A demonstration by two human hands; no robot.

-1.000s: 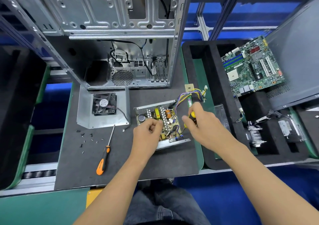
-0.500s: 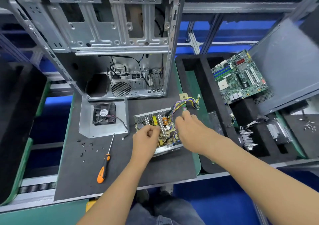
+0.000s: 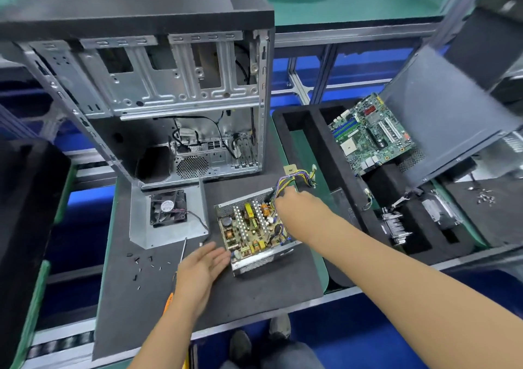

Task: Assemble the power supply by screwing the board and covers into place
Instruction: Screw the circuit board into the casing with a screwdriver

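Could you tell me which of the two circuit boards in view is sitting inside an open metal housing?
The yellowish power supply board, between the hands, sits in the open housing. The green motherboard leans in the black foam tray.

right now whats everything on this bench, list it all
power supply: one, silver box, board exposed, mat centre
wire bundle: one, multicoloured, behind the supply
fan cover: one, grey plate, black fan, left of the supply
screws: several, black, mat left
screwdriver: one, orange handle, partly under the left hand
computer case: one, grey, open, behind
motherboard: one, green, in the foam tray
left hand: open, beside the supply
right hand: at the wires, grip unclear
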